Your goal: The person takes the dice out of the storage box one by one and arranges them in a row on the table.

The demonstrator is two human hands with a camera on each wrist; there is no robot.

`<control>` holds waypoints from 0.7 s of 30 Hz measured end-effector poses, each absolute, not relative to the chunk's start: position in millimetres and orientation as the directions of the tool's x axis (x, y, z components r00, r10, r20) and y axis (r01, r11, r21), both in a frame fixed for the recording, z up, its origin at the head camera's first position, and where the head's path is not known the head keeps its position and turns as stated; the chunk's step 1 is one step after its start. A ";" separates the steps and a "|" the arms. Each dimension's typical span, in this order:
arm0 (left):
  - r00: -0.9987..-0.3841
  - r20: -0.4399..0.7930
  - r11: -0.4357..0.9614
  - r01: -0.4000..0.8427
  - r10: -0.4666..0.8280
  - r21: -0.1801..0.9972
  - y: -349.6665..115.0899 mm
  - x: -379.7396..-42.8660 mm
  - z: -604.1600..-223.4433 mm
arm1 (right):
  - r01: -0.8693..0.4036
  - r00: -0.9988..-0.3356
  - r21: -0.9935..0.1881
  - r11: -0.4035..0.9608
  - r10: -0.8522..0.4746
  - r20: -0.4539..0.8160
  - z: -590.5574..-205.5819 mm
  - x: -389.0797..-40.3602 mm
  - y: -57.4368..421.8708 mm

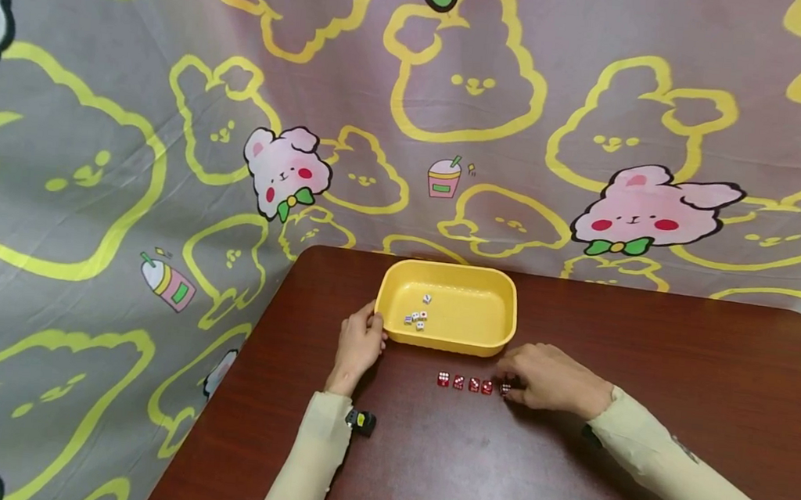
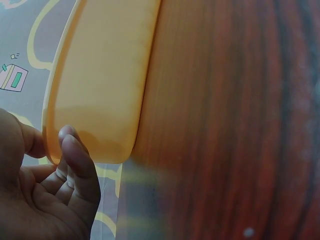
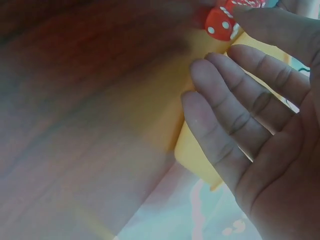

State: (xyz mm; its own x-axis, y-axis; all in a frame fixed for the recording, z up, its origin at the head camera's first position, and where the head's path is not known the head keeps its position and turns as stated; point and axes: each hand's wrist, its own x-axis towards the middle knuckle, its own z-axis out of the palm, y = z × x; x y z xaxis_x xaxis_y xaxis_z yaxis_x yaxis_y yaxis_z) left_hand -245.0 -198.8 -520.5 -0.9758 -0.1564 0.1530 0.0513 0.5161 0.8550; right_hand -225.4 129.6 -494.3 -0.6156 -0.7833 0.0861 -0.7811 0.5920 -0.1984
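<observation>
My left hand (image 1: 359,347) grips the near left corner of a yellow tray (image 1: 443,346), with the curled fingers (image 2: 82,162) against its end wall in the left wrist view. Several white dice (image 1: 420,325) lie in the left part of the tray. Several red dice (image 1: 459,382) form a row on the table in front of it. At the row's right end my right hand (image 1: 549,378) has its thumb by the last red die (image 1: 506,389). The right wrist view shows fairly straight fingers (image 3: 220,112) and the thumb tip overlapping a red die (image 3: 219,24); contact is unclear.
The dark brown wooden table (image 1: 440,465) reaches a patterned cloth (image 1: 465,231) behind the tray and another stretch of cloth along the left. A black wrist device (image 1: 362,422) sits at my left cuff.
</observation>
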 end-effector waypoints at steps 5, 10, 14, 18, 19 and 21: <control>-0.976 0.153 0.514 0.052 -0.155 0.856 -199.3 -245.1 -520.3 | -0.795 -0.604 -0.166 0.584 -0.788 0.118 -488.0 -225.4 128.3; -0.976 0.151 0.512 0.052 -0.155 0.857 -199.8 -245.6 -520.9 | -0.793 -0.607 -0.160 0.588 -0.787 0.110 -481.3 -224.3 124.8; -0.976 0.149 0.516 0.047 -0.157 0.855 -199.9 -245.7 -521.3 | -0.798 -0.599 -0.165 0.580 -0.794 0.106 -474.9 -222.5 121.0; -0.977 0.144 0.515 0.043 -0.158 0.856 -199.9 -245.1 -521.5 | -0.814 -0.578 -0.165 0.557 -0.804 0.139 -468.8 -222.4 115.8; -0.977 0.144 0.515 0.043 -0.158 0.856 -199.8 -244.9 -521.6 | -0.816 -0.575 -0.162 0.554 -0.804 0.148 -467.4 -222.8 114.3; -0.977 0.146 0.517 0.045 -0.157 0.855 -199.7 -244.8 -521.9 | -0.817 -0.575 -0.164 0.553 -0.803 0.158 -464.9 -223.9 111.5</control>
